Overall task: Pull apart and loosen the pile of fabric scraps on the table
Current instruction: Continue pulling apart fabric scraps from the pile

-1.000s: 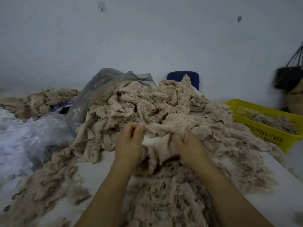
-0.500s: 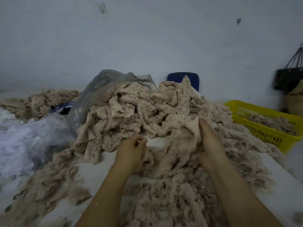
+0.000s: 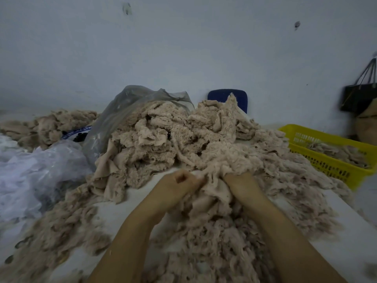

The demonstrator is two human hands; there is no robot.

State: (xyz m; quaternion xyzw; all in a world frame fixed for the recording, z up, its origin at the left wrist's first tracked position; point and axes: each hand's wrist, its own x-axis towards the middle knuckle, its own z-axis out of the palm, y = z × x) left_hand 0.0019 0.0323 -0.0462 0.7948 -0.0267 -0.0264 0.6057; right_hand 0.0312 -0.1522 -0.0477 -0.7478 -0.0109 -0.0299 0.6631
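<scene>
The pile of fabric scraps (image 3: 173, 139) covers most of the white table (image 3: 122, 209). Its tallest part stands at the far middle, and looser, shredded tufts trail down toward the person on both sides. Both bare forearms reach in from the near edge, and the 2 hands meet at the near foot of the heap, close together.

The left hand (image 3: 179, 186) is curled into a tight fist with the thumb folded over. It grips the left edge of a smooth beige piece (image 3: 216, 190) that hangs between the hands (motion blur softens the exact fingertips). The right hand (image 3: 242, 184) lies just right of that piece, back up. Its fingers are pushed under a fluffy clump and hidden, so I cannot tell whether they are clenched or loose. The bulk of the pile lies beyond and above both hands, and a frayed mass lies below them, between the wrists.

A grey plastic bag (image 3: 126, 111) wraps the far left of the heap, and crumpled pale plastic (image 3: 40, 166) lies at the left. A second heap (image 3: 51, 123) sits at the far left. A yellow basket (image 3: 326, 160) with some scraps in it stands at the right. A blue chair back (image 3: 228, 97) shows behind the pile, and a black bag (image 3: 359, 94) hangs on the wall.
</scene>
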